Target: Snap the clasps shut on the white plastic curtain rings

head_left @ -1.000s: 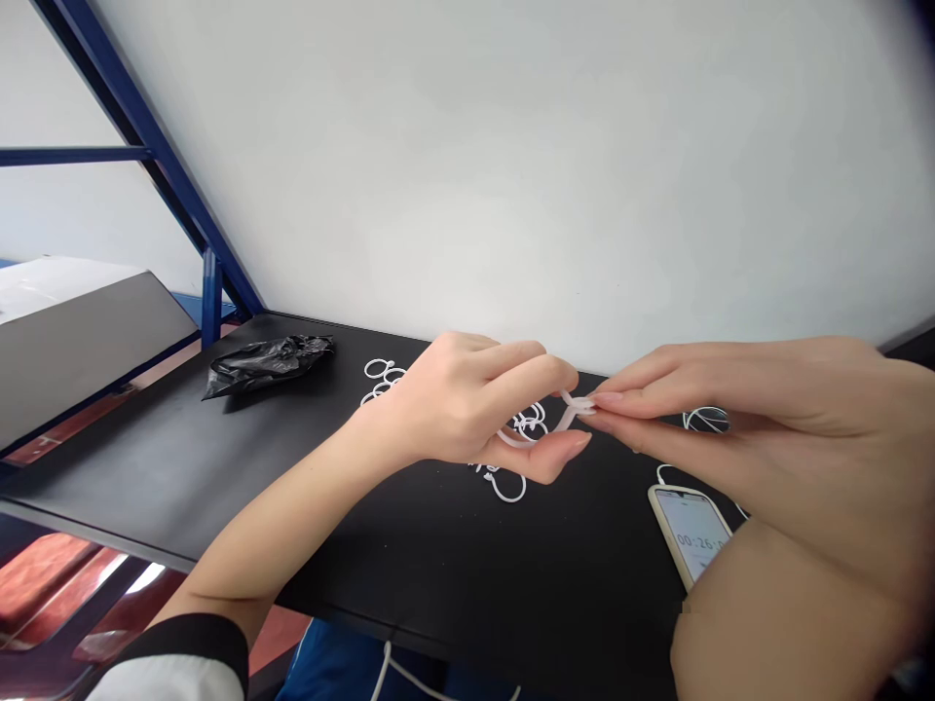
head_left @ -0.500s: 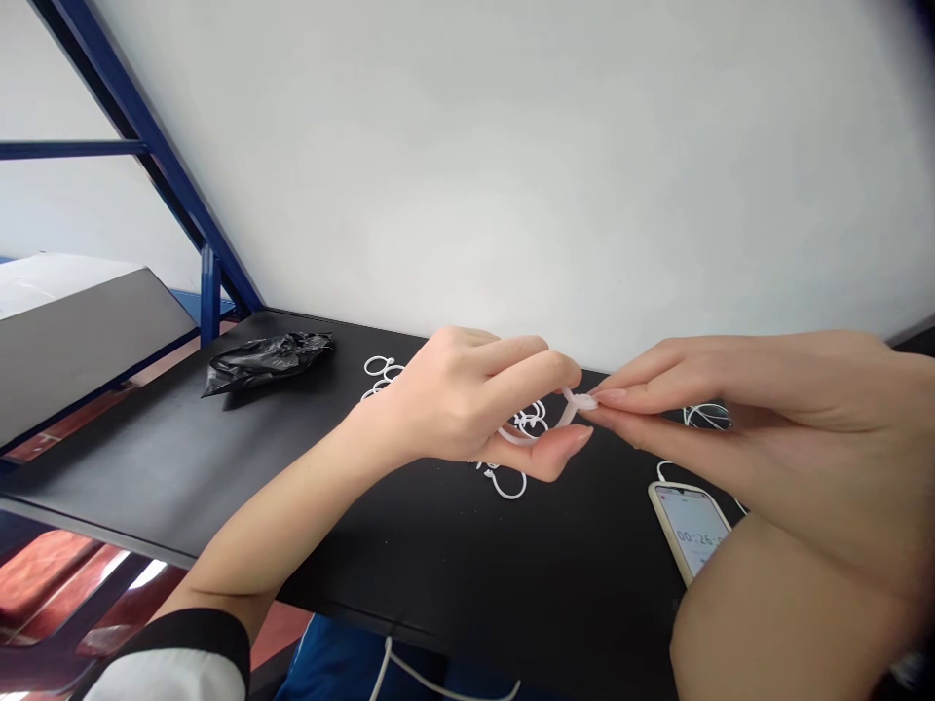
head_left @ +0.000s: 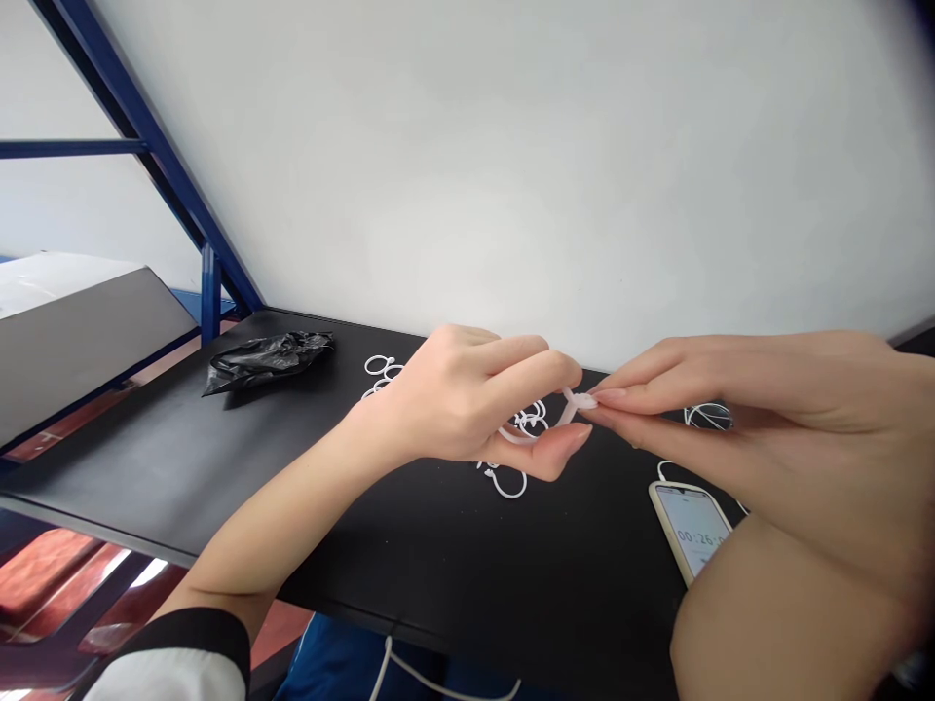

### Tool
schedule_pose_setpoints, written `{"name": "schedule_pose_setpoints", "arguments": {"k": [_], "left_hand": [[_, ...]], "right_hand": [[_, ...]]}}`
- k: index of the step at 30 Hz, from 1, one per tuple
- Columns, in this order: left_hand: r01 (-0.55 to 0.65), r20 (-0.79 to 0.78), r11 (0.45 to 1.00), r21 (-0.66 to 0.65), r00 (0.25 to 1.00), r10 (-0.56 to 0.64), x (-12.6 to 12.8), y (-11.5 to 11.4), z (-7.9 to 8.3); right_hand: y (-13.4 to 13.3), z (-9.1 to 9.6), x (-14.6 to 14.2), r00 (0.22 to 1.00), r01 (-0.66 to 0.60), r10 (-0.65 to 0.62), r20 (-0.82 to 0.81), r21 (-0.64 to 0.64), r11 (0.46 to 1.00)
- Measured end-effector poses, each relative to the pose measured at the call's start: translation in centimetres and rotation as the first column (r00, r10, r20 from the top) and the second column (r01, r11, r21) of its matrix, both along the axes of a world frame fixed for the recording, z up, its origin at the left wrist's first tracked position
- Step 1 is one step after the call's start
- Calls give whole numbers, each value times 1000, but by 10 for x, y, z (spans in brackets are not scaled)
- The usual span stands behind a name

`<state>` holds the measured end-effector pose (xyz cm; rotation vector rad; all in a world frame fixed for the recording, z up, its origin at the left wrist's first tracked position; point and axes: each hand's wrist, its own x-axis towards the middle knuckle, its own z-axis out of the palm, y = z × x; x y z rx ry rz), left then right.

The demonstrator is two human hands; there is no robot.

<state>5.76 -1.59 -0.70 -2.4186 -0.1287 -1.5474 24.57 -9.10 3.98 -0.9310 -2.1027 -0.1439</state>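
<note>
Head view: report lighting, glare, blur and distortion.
Head view: even light; no glare on the matte black tabletop; dark vignette top right; the right hand, near the lens, looms large and soft-edged; the thin white plastic ring it pinches looks washed out.

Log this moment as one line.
left hand: holds white plastic ring | right hand: pinches its end | black table: loose rings, phone, black bag

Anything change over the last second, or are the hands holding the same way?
Hardly anything. The left hand and right hand rose very slightly and still pinch the same white ring between them. The loose rings, phone and black bag stayed put.
</note>
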Motion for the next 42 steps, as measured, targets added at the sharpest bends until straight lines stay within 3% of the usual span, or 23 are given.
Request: {"name": "schedule_pose_setpoints", "arguments": {"k": [33,42], "left_hand": [[5,6,1000,-4,1000,-5,0,-2,-2],[-16,9,1000,9,1000,16,1,-3,-1]], "right_hand": [[0,1,0,999,35,-33,42,-36,999],[2,2,-3,998,-8,11,62,-56,998]]}}
